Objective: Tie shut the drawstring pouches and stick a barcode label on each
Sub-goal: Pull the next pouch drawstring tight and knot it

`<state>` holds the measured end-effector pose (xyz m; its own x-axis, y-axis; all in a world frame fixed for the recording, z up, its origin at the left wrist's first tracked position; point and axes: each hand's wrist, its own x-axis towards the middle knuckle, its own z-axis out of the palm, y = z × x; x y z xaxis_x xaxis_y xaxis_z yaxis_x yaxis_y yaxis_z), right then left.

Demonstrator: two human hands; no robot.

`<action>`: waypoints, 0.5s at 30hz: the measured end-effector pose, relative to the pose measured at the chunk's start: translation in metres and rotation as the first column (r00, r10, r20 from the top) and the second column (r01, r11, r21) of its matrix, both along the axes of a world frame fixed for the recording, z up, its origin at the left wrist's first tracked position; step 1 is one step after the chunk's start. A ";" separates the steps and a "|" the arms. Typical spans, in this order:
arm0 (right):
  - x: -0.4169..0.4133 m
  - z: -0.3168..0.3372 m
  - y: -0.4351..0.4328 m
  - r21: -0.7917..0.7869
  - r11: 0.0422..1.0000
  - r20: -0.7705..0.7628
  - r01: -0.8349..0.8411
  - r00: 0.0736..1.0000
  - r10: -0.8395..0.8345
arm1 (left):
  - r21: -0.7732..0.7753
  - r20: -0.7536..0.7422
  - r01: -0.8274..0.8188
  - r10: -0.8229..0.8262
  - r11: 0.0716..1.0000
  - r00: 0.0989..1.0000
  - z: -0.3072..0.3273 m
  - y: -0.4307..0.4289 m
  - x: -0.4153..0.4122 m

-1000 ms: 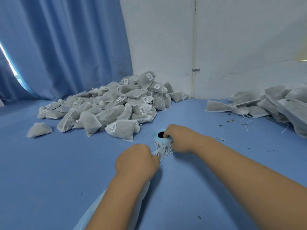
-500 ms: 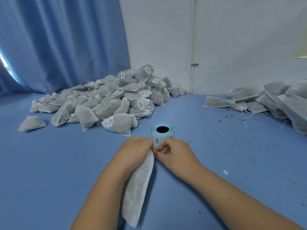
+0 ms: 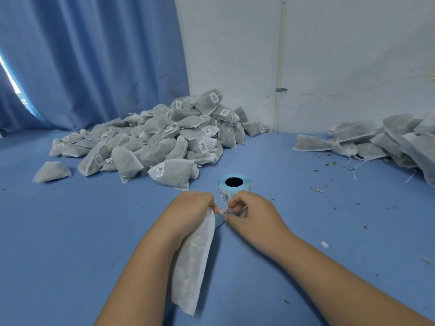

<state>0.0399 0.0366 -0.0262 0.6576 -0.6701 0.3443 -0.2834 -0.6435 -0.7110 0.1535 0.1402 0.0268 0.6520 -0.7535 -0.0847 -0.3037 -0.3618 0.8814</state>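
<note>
My left hand [image 3: 188, 211] grips the top of a white fabric pouch [image 3: 193, 262], which hangs down along my left forearm. My right hand [image 3: 251, 215] pinches a barcode label [image 3: 226, 211] at the end of the blue backing strip, close to my left fingers. The strip runs from a blue label roll [image 3: 233, 187] standing on end just behind both hands on the blue surface [image 3: 94, 231].
A large heap of labelled pouches [image 3: 164, 142] lies at the back left by the blue curtain [image 3: 94, 62]. Another pile of pouches [image 3: 388, 142] lies at the right by the white wall. Scraps and bits of string litter the surface at the right [image 3: 329, 164].
My right hand left the roll and came back to the strip's end by my left hand. The pouch came into full view under my left arm. The camera tilted down slightly.
</note>
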 end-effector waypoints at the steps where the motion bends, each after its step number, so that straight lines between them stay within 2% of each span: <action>1: 0.000 0.000 0.000 0.010 1.000 0.000 0.001 1.000 -0.001 | -0.005 0.000 0.006 -0.006 1.000 1.000 0.001 0.001 0.000; 6: -0.002 0.000 0.004 -0.053 0.998 0.017 -0.035 0.999 0.035 | -0.011 -0.011 0.020 -0.020 1.000 1.000 0.000 0.001 0.002; 11: -0.004 0.010 0.011 -0.131 0.980 0.122 -0.148 0.979 0.164 | -0.029 0.037 0.114 -0.113 0.993 0.993 0.000 0.005 -0.002; 13: -0.007 0.015 0.012 -0.097 0.979 0.129 -0.181 0.973 0.193 | -0.031 0.084 0.140 -0.137 0.990 0.987 0.001 0.008 -0.003; 15: -0.013 0.023 0.011 0.057 0.975 0.116 -0.216 0.971 0.208 | -0.054 0.094 0.145 -0.140 0.988 0.986 0.003 0.010 -0.005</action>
<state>0.0271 0.0481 -0.0033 0.7486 -0.5437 0.3795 -0.0643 -0.6293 -0.7745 0.1485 0.1500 0.0299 0.5405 -0.8412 0.0175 -0.4268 -0.2562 0.8673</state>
